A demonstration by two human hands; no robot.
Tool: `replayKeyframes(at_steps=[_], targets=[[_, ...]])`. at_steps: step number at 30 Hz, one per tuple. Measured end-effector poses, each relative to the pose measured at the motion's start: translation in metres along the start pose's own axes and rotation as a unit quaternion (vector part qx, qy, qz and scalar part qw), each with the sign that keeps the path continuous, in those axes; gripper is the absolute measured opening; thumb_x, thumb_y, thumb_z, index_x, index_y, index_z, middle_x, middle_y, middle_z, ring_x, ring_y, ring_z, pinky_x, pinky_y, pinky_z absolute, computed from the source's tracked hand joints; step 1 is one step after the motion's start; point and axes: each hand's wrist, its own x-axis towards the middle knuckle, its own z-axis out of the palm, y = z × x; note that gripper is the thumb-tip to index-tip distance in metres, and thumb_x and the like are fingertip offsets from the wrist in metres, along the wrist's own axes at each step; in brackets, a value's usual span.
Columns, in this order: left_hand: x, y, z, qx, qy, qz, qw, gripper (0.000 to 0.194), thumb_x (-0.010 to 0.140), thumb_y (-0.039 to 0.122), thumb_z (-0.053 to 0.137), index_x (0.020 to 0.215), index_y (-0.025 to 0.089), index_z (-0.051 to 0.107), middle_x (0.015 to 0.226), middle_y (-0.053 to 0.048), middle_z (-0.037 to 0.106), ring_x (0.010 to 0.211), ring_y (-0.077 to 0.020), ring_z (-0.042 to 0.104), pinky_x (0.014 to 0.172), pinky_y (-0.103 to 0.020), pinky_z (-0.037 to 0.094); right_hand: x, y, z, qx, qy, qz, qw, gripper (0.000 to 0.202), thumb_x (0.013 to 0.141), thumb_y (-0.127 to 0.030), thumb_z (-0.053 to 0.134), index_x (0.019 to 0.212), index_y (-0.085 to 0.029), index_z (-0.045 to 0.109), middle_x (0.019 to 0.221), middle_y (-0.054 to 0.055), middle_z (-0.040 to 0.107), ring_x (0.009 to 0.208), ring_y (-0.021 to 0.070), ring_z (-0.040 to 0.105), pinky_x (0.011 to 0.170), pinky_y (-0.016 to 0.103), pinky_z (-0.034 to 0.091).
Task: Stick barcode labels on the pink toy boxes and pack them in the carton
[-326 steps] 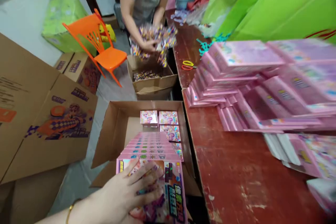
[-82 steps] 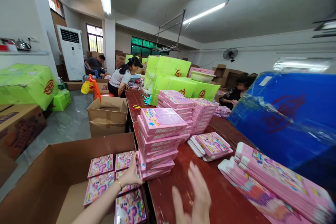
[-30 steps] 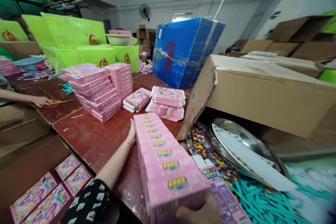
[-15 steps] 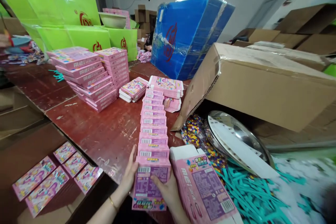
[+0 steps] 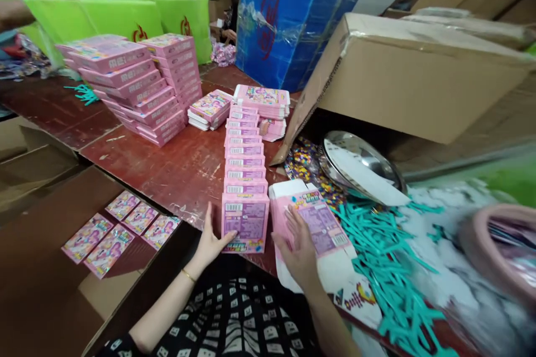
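A row of pink printed boxes (image 5: 245,175) leans in overlapping steps along the red table. The front box (image 5: 245,220) shows its purple back panel and barcode. My left hand (image 5: 212,242) rests at its left edge, fingers stretched along the side and thumb against the lower face. To the right of the row, my right hand (image 5: 298,251) is over a stack of flattened pink cartons (image 5: 324,223), its fingers extended and nothing gripped. Whether its fingertips touch the cartons I cannot tell.
Finished-looking pink boxes (image 5: 129,89) are piled at left. An open carton (image 5: 50,212) holds more boxes at lower left. A tilted cardboard box (image 5: 419,78) overhangs a metal bowl (image 5: 368,162). Teal plastic pieces (image 5: 377,251) and a pink tub (image 5: 477,234) lie rightward.
My right hand has left the front box and moved right over the flattened cartons. My left hand stays at the box's left side. The camera has tipped downward.
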Motion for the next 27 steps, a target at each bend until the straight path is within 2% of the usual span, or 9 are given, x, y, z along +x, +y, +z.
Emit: replayKeyframes(at_steps=[4,6,8,11,15,19,21,24,27], targets=[[-0.022,0.018,-0.011,0.082,0.066,0.127,0.986,0.086,0.08,0.032,0.077,0.151,0.023,0.03,0.161,-0.016,0.023,0.148,-0.0296,0.023,0.12,-0.049,0.022,-0.01,-0.004,-0.07,-0.128,0.071,-0.057,0.988,0.03,0.085,-0.034,0.067,0.112,-0.021,0.067,0.114,0.011,0.07,0.106,0.0247,0.066,0.097,0.046,0.053],[-0.029,0.032,-0.017,0.086,0.131,0.246,0.956,0.046,0.081,0.02,0.076,0.123,0.022,0.059,0.149,-0.013,0.046,0.137,-0.0278,0.044,0.114,-0.048,0.035,-0.013,-0.001,-0.104,-0.179,0.124,-0.045,0.975,0.022,0.084,-0.038,0.067,0.097,-0.02,0.071,0.098,0.01,0.074,0.093,0.0237,0.07,0.091,0.044,0.056],[-0.035,0.046,-0.023,0.067,0.15,0.334,0.928,0.021,0.075,0.011,0.079,0.089,0.02,0.067,0.109,-0.006,0.07,0.1,-0.0208,0.067,0.091,-0.038,0.054,-0.014,0.005,-0.132,-0.197,0.172,-0.001,0.965,0.027,0.082,-0.044,0.067,0.092,-0.019,0.071,0.091,0.009,0.075,0.084,0.0233,0.071,0.085,0.043,0.057],[-0.043,0.059,-0.028,0.043,0.094,0.361,0.927,0.028,0.067,0.009,0.085,0.069,0.018,0.059,0.065,0.003,0.062,0.053,-0.0118,0.059,0.05,-0.023,0.05,-0.012,0.013,-0.156,-0.181,0.2,0.068,0.961,0.041,0.074,-0.055,0.071,0.09,-0.017,0.071,0.088,0.01,0.076,0.078,0.0244,0.072,0.079,0.044,0.059],[-0.036,0.067,-0.021,0.054,0.021,0.36,0.931,0.042,0.069,0.008,0.083,0.059,0.02,0.044,0.05,0.007,0.047,0.041,-0.0082,0.046,0.04,-0.02,0.039,0.002,0.015,-0.162,-0.164,0.165,0.06,0.971,0.04,0.076,-0.054,0.069,0.091,-0.017,0.071,0.093,0.012,0.076,0.08,0.0251,0.072,0.076,0.043,0.059],[0.011,0.077,-0.01,0.112,0.121,0.361,0.918,0.038,0.084,0.019,0.07,0.061,0.021,0.04,0.057,0.004,0.05,0.051,-0.0098,0.052,0.052,-0.022,0.045,0.042,0.009,-0.137,-0.173,0.139,-0.041,0.974,0.025,0.082,-0.041,0.067,0.094,-0.019,0.071,0.094,0.009,0.075,0.081,0.0234,0.071,0.079,0.041,0.057],[0.034,0.083,-0.003,0.119,0.168,0.3,0.931,0.032,0.08,0.042,0.075,0.094,0.02,0.057,0.095,-0.007,0.065,0.088,-0.0212,0.066,0.079,-0.035,0.055,0.074,-0.002,-0.105,-0.159,0.094,-0.115,0.976,0.019,0.085,-0.036,0.065,0.092,-0.019,0.071,0.092,0.008,0.074,0.083,0.023,0.07,0.082,0.039,0.057],[0.04,0.08,0.015,0.194,0.117,0.25,0.941,0.114,0.059,0.054,0.088,0.147,0.017,0.026,0.153,-0.024,0.03,0.142,-0.0388,0.032,0.115,-0.057,0.028,0.13,-0.031,-0.035,-0.148,-0.037,-0.241,0.959,0.019,0.092,-0.028,0.057,0.096,-0.016,0.071,0.096,0.009,0.073,0.093,0.0204,0.068,0.089,0.035,0.054],[0.024,0.06,0.035,0.29,0.123,0.262,0.912,0.13,0.06,0.052,0.088,0.154,0.017,0.005,0.16,-0.029,0.005,0.148,-0.0431,0.01,0.116,-0.065,0.011,0.185,-0.057,0.037,-0.191,-0.152,-0.281,0.928,0.019,0.09,-0.017,0.059,0.106,-0.013,0.069,0.105,0.008,0.071,0.103,0.0156,0.064,0.096,0.028,0.05]])
